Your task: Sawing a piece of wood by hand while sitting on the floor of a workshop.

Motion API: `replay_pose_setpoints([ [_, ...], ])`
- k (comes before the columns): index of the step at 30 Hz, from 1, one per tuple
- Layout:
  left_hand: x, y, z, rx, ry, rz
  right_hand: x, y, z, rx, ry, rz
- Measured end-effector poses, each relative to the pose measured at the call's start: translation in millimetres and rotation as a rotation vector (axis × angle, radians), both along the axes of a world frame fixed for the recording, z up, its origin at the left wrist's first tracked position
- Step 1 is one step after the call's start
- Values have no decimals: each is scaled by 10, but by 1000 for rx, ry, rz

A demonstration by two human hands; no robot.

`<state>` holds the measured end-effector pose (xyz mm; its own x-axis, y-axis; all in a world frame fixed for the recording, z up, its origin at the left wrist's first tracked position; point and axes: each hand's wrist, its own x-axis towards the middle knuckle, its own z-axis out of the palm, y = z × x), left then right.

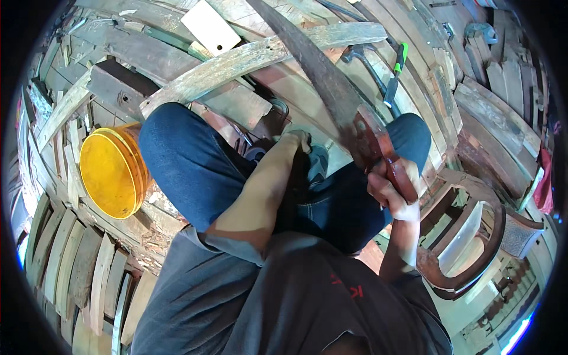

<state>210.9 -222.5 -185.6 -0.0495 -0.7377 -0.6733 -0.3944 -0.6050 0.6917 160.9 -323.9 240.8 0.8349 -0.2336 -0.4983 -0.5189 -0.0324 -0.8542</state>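
Observation:
My right hand point(393, 186) is wrapped round the reddish-brown wooden handle of a handsaw point(319, 71). The saw's long, dark blade points up and away to the left, above my right knee. Between my bent legs, my left hand point(297, 140) is low beside my foot with its fingers curled; whatever they hold, if anything, is hidden. A curved, weathered plank point(260, 56) lies across the floor in front of my knees, and the blade passes over it. Just right of the blade lie a hammer point(357, 54) and a chisel point(397, 74) with a green and black handle.
On my left stands a yellow bucket point(112, 174), above a row of curved wood pieces point(89, 266). A white board with a hole point(210, 28) lies ahead. To my right are a curved wooden frame point(494, 236) and stacked planks point(497, 118). Wood chips litter the floor.

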Motion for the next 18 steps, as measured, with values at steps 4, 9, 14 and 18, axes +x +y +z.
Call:
replay_pose_setpoints([
  [4, -40, 43, -155, -49, 61, 33, 20, 104, -19, 62, -53, -76],
  [9, -30, -31, 53, -35, -16, 31, -30, 123, -71, -18, -79, -42],
  [14, -32, 100, 285, 15, -133, 43, -4, 198, -51, -4, -57, -41],
  [18, -54, -14, 544, 81, -209, 85, -17, 207, -25, 19, -18, -103],
])
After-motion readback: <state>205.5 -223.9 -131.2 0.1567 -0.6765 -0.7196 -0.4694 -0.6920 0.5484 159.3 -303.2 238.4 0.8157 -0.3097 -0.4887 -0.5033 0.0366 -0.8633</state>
